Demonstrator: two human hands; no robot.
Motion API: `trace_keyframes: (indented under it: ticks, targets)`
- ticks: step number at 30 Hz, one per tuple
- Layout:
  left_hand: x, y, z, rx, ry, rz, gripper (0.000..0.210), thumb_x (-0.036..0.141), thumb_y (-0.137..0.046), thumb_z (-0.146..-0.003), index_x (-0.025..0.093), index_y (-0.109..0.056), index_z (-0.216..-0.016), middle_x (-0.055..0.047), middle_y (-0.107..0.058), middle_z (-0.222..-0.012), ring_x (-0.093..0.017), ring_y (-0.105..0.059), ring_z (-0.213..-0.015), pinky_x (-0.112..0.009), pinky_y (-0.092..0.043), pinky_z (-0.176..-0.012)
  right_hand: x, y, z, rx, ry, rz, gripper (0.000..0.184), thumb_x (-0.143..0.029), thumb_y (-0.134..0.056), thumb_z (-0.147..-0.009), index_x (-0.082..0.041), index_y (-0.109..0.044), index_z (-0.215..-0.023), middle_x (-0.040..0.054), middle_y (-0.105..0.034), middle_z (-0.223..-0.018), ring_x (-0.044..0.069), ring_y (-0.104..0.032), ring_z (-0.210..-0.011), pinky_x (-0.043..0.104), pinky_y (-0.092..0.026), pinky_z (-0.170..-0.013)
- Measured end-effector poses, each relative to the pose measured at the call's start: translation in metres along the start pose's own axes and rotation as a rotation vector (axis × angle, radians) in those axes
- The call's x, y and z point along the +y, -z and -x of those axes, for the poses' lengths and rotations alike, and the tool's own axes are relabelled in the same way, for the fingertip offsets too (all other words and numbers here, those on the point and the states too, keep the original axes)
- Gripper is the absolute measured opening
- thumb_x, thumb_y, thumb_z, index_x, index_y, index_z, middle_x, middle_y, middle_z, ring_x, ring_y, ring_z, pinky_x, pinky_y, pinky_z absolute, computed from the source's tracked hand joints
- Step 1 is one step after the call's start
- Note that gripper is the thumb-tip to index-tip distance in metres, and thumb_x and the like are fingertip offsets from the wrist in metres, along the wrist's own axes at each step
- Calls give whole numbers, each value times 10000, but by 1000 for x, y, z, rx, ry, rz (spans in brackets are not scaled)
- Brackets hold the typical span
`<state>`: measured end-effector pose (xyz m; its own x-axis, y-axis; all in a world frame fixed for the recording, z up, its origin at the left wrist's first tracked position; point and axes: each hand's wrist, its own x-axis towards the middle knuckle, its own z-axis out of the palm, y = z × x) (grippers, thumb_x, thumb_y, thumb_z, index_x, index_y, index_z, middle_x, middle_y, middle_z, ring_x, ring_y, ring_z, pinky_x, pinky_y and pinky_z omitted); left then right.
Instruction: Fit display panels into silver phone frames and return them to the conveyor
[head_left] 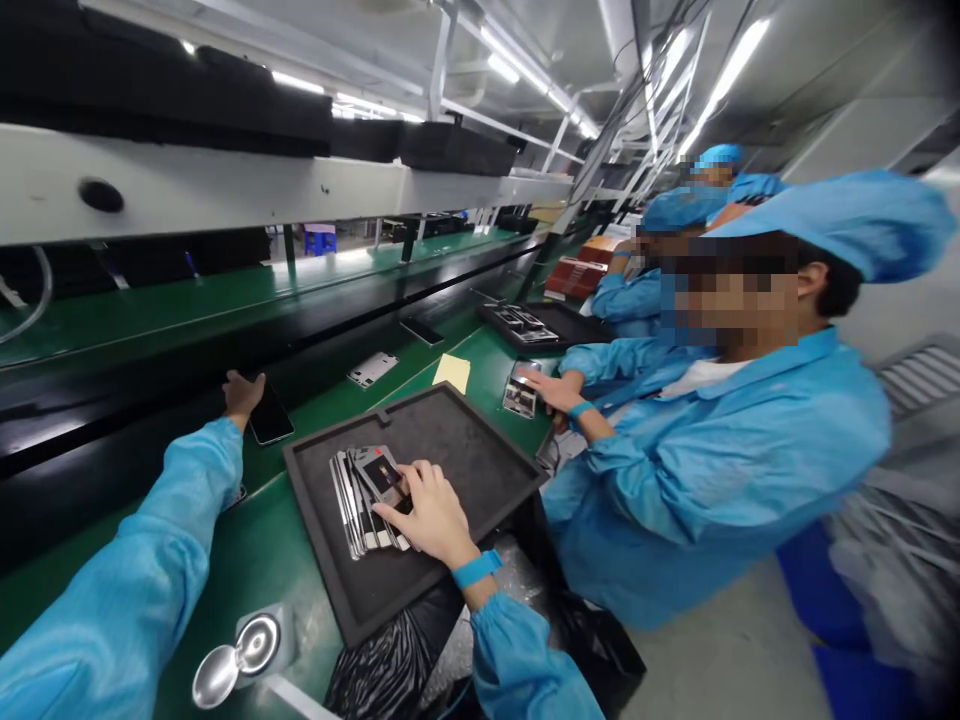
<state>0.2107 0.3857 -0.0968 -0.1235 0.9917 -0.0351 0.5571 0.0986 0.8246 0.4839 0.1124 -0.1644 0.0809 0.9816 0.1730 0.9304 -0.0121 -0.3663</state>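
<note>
My right hand [433,512] grips the near edge of a phone part [379,470], a flat metal-rimmed piece with a dark middle and a red spot. It lies on a fanned stack of similar thin phone parts [351,510] inside a black tray [480,450]. Thumb and fingers are on the piece, and part of it is hidden under them. My left hand [244,396] reaches out to the dark belt edge with its fingers apart, right beside a dark-screened phone [270,415]. Whether it touches that phone I cannot tell.
A co-worker [697,450] at my right handles an opened phone [520,392]. Another tray [551,325] lies beyond. A yellow paper [452,373], a silver panel [373,369] and a dark phone [421,331] rest ahead. A dispenser with its lid raised [259,645] stands near me.
</note>
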Motion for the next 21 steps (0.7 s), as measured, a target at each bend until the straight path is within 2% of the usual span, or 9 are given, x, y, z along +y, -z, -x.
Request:
trace_keyframes:
  ticks: [3, 5, 6, 8, 10, 12, 15, 18, 21]
  targets:
    - [20, -29, -12, 49, 76, -199, 792, 510, -743, -1006, 190, -455, -1671, -229, -302, -1790, -487, -255, -1663, -755, -240, -1307, 2, 4, 4, -14, 66, -32, 626, -630, -807, -912, -235, -689, -1383, 133, -671, -1306, 345, -621, -1210, 488, -563, -1005]
    - [37, -58, -18, -9, 38, -289, 1094, 659, -805, -896, 102, -353, -1723, -339, -137, -1814, -595, -44, -1679, -816, -114, -1284, 5, 6, 6, -26, 103, -56, 684, -635, -839, -879, -240, -681, -1415, 139, -668, -1306, 351, -619, -1195, 512, -567, -1007]
    - [46, -75, -20, -57, 1, -323, 1254, 727, -847, -806, 65, -322, -1732, -388, -95, -1801, -641, -2, -1660, -840, -89, -1261, 6, 7, 8, -36, 120, -70, 713, -633, -857, -860, -241, -678, -1428, 143, -665, -1311, 357, -617, -1195, 524, -568, -1010]
    - [63, -113, -24, -170, -63, -382, 1462, 779, -930, -626, 79, -304, -1746, -424, -124, -1779, -694, -95, -1628, -866, -108, -1238, 8, 8, 10, -67, 152, -98, 765, -621, -890, -826, -243, -672, -1454, 154, -655, -1333, 372, -608, -1220, 543, -568, -1018]
    - [76, -149, -28, -264, -116, -435, 1521, 792, -942, -576, 140, -262, -1771, -409, -157, -1782, -699, -160, -1615, -885, -128, -1219, 10, 8, 13, -99, 179, -121, 812, -611, -912, -799, -253, -663, -1483, 156, -654, -1336, 386, -598, -1244, 551, -567, -1021]
    - [83, -180, -30, -320, -158, -484, 1492, 792, -919, -621, 164, -227, -1783, -399, -146, -1789, -711, -120, -1615, -926, -97, -1180, 13, 8, 16, -126, 209, -130, 856, -618, -924, -775, -276, -653, -1511, 153, -660, -1319, 396, -592, -1246, 552, -566, -1009]
    - [83, -211, -29, -358, -256, -527, 1217, 702, -795, -852, 197, -209, -1791, -335, -201, -1809, -655, -48, -1653, -929, 4, -1177, 20, 12, 19, -162, 267, -130, 904, -656, -910, -771, -283, -635, -1547, 166, -661, -1320, 409, -583, -1243, 554, -556, -1001]
    - [80, -222, -27, -365, -363, -527, 923, 522, -641, -1026, 225, -217, -1789, -257, -291, -1804, -533, -117, -1685, -850, 26, -1253, 31, 19, 18, -208, 317, -143, 905, -660, -882, -801, -258, -621, -1569, 176, -664, -1339, 403, -584, -1229, 547, -547, -1006]
    - [79, -214, -27, -357, -393, -501, 917, 416, -679, -1006, 121, -256, -1765, -321, -343, -1747, -517, -204, -1656, -800, -93, -1288, 41, 25, 16, -247, 332, -174, 857, -609, -881, -814, -218, -638, -1538, 168, -678, -1333, 384, -600, -1200, 547, -543, -1016]
